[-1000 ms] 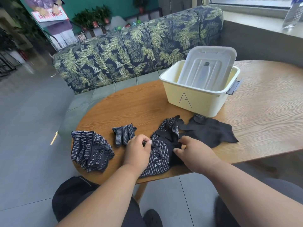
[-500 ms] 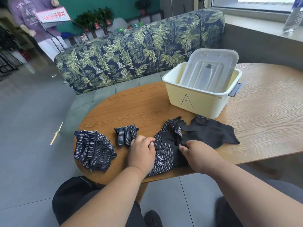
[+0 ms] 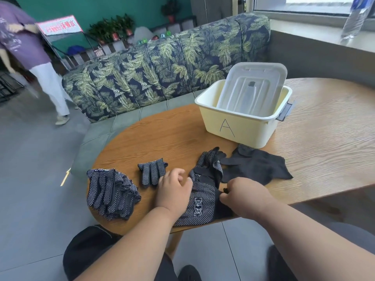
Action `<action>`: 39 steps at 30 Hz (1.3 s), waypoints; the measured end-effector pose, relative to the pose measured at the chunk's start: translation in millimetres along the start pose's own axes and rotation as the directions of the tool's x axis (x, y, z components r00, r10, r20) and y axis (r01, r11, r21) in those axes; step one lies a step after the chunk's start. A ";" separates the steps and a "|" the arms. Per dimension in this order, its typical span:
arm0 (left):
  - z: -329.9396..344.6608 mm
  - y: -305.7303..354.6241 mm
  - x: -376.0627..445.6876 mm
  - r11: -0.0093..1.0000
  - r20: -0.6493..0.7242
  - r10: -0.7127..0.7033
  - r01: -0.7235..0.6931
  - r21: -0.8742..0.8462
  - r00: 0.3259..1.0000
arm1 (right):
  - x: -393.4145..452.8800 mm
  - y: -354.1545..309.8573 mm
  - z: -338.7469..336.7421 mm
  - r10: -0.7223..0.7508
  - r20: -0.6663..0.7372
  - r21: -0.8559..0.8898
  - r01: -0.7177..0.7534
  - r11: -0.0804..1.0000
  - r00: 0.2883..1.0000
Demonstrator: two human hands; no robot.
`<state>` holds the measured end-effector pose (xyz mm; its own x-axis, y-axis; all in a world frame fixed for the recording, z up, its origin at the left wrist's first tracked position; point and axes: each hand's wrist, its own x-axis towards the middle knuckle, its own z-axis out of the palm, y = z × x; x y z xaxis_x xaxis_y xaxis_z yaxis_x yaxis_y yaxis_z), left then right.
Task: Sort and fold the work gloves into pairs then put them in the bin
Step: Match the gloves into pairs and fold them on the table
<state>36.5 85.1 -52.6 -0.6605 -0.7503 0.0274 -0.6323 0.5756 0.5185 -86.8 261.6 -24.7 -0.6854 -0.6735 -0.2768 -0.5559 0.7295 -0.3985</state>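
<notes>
Hidden or unclear: both forearms cover the near edge of the oval wooden table [image 3: 166,134]; the left hand's fingertips curl under and cannot be seen; the printed white label on the glove is too small to read.
Left hand: the left hand [image 3: 174,189] lies with fingers curled on the cuff end of a dark dotted work glove [image 3: 199,203] at the table's near edge; whether it grips or only presses the fabric cannot be told.
Right hand: the right hand [image 3: 243,196] pinches the right edge of the same glove between thumb and fingers.
Glove being handled: it lies flat between the two hands, its fingers pointing toward the far edge.
Plain glove: a plain black knit glove [image 3: 255,166] lies just beyond the right hand, overlapping the dotted glove's fingers.
Small glove: a folded dotted glove [image 3: 152,171] sits just left of the left hand, partly hidden by it.
Pile: a heap of dotted gloves [image 3: 111,191] rests at the table's left edge, well apart from the hands.
Bin: a pale yellow plastic bin marked "A" [image 3: 241,126] stands toward the far edge, just beyond the plain glove.
Lid: a white plastic lid [image 3: 251,88] stands tilted inside the bin, its lower part hidden by the wall.
</notes>
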 end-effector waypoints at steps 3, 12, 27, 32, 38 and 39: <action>-1.0 16.7 12.3 0.991 0.082 -0.053 0.042 0.127 0.995 | 1.2 -0.1 0.7 -0.005 -0.009 -0.002 0.005 1.000 1.000; -6.6 36.4 41.0 0.997 -0.038 -0.073 0.074 0.014 0.997 | 2.9 2.2 1.6 -0.017 -0.015 -0.001 0.017 1.000 1.000; -7.2 35.7 15.7 0.980 -0.031 0.193 -0.192 0.052 0.981 | 3.4 -0.4 2.3 -0.038 -0.029 -0.016 0.038 0.999 0.999; 10.4 48.1 16.5 0.964 0.138 0.195 -0.216 0.154 0.971 | 1.5 -1.0 1.2 -0.034 -0.025 -0.027 0.034 0.999 0.999; 15.3 43.1 37.5 0.976 0.067 0.181 -0.187 0.107 0.981 | 3.5 -0.3 1.5 -0.036 -0.027 -0.030 0.035 0.999 0.999; 13.1 41.1 40.9 0.982 0.035 0.166 -0.169 0.086 0.985 | 3.7 0.0 1.2 -0.038 -0.024 -0.034 0.037 0.999 0.999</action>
<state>-21.8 82.3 -41.3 -0.7702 -0.6323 0.0837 -0.5443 0.7200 0.4306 -88.8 259.0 -26.7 -0.6753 -0.6974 -0.2401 -0.5966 0.7079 -0.3781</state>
